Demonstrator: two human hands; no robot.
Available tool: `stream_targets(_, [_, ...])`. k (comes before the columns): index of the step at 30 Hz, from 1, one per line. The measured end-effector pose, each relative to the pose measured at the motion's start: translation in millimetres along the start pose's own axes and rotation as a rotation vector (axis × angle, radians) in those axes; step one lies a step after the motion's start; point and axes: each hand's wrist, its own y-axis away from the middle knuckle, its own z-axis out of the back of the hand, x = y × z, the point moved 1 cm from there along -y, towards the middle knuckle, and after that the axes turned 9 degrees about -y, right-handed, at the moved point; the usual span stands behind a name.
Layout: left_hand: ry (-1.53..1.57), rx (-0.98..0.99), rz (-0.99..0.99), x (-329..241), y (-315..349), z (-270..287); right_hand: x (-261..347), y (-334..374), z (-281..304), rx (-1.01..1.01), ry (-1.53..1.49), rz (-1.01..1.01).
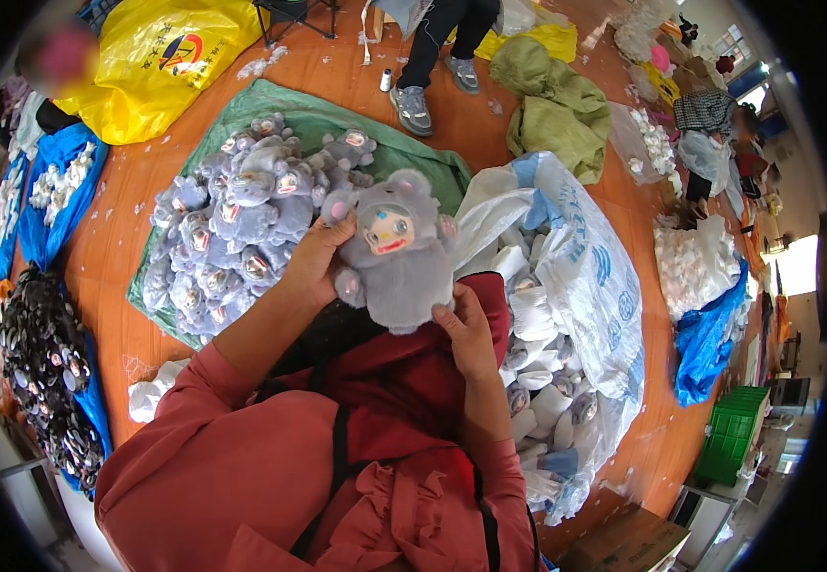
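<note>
A grey plush doll (402,253) with round ears and a painted face is held up above my lap, its face toward me. My left hand (321,257) grips it at the side by an ear and arm. At its lower right edge, my right hand (463,329) pinches the plush between thumb and fingers. Beyond the left hand lies a heap of similar grey plush dolls (242,205) on a green sheet (266,98). Right of my lap, a white woven sack (590,276) stands open with white and grey doll parts (537,319) inside.
Yellow bag (161,67) lies at the far left, an olive sack (561,124) at the far right. Blue sheeting (61,191) and a dark pile of small parts (46,372) flank the left. A person's legs (428,57) are ahead; a green crate (733,434) stands right.
</note>
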Motion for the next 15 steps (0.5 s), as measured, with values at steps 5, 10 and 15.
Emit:
stream_targets(5, [-0.087, 0.089, -0.024, 22.2, 16.0, -27.1, 10.3, -13.0, -0.2, 0.147, -0.004, -0.151])
stream_targets(10, [-0.497, 0.102, -0.097, 40.6, 27.1, -45.8, -4.0, -14.9, 11.6, -0.035, -0.029, -0.205])
stream_targets(15, [-0.424, 0.144, -0.156, 61.3, 1.8, -42.0, -13.7, -15.5, 6.7, -0.095, -0.218, 0.042])
